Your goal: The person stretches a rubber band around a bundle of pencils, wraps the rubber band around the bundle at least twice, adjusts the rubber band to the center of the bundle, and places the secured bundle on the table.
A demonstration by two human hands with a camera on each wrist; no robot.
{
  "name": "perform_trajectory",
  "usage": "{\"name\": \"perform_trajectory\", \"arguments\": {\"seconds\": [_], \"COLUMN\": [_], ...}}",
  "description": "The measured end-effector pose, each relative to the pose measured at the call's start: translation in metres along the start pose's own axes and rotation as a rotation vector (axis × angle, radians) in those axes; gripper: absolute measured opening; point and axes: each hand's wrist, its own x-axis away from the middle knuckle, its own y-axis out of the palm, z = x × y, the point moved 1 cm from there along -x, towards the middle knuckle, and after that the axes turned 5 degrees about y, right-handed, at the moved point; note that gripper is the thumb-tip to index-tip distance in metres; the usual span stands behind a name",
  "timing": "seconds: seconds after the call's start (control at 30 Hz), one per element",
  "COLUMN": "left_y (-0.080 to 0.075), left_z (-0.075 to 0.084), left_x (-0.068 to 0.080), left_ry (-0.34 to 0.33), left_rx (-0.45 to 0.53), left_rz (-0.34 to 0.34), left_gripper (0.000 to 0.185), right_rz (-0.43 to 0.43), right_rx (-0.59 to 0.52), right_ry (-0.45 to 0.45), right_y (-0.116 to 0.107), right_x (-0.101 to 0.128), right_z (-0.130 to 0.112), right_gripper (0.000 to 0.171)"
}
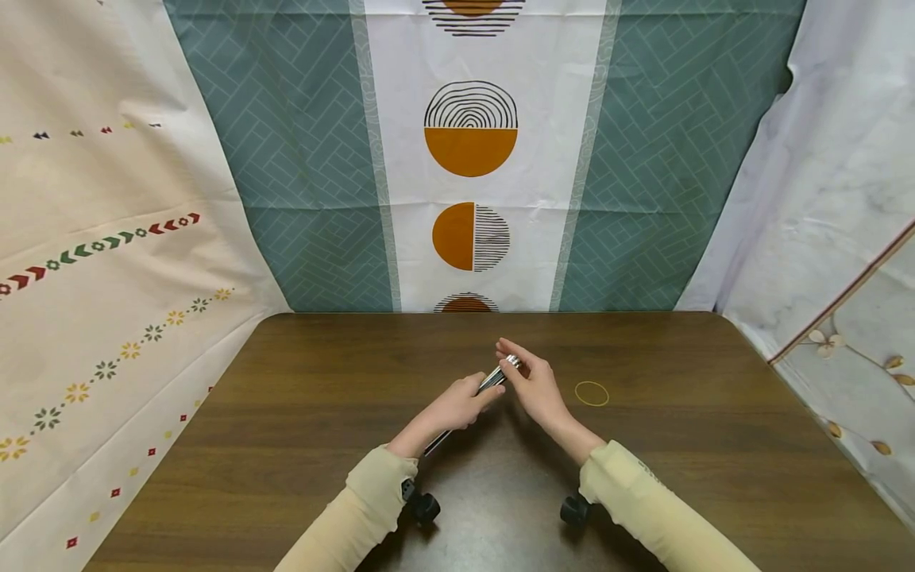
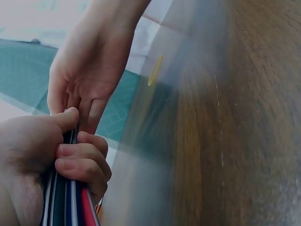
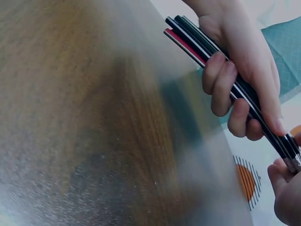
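A bundle of thin pens (image 1: pixel 493 380), black, red and silver, slants up over the brown table (image 1: pixel 286 413). My left hand (image 1: pixel 457 405) grips its middle, fingers curled round it (image 3: pixel 221 80). My right hand (image 1: pixel 536 385) pinches the silver top end (image 3: pixel 292 162) with its fingertips (image 3: pixel 282 176). In the left wrist view the pens (image 2: pixel 70 202) run up between my left fingers (image 2: pixel 80 165) to the right hand (image 2: pixel 89 70). The bundle's lower end (image 3: pixel 178 33) sticks out below the left hand.
A thin yellow rubber band (image 1: pixel 592 393) lies flat on the table just right of my right hand, also in the left wrist view (image 2: pixel 155 70). Patterned cloth sheets (image 1: pixel 472 159) hang behind and on both sides of the table.
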Motion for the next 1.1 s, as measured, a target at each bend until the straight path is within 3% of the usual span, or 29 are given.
{"name": "perform_trajectory", "arguments": {"seconds": [0.23, 0.47, 0.6, 0.83, 1.1], "left_y": [-0.001, -0.007, -0.011, -0.012, -0.012], "left_z": [0.002, 0.002, 0.003, 0.003, 0.001], "left_x": [0.002, 0.000, -0.001, 0.000, -0.001], "left_ry": [0.005, 0.076, 0.077, 0.063, 0.082], "left_rx": [0.004, -0.043, -0.044, -0.044, -0.067], "left_rz": [-0.006, 0.026, 0.023, -0.008, -0.021], "left_gripper": [0.030, 0.032, 0.036, 0.030, 0.027], "right_rz": [-0.038, -0.088, -0.128, -0.111, -0.150], "right_rx": [0.034, 0.001, -0.020, 0.147, 0.190], "right_ry": [0.021, 0.049, 0.032, -0.068, -0.046], "right_y": [-0.002, -0.007, -0.007, -0.006, -0.009], "right_x": [0.005, 0.010, 0.014, 0.027, 0.032], "right_z": [0.000, -0.005, -0.006, -0.005, -0.003], "right_gripper": [0.040, 0.059, 0.066, 0.074, 0.080]}}
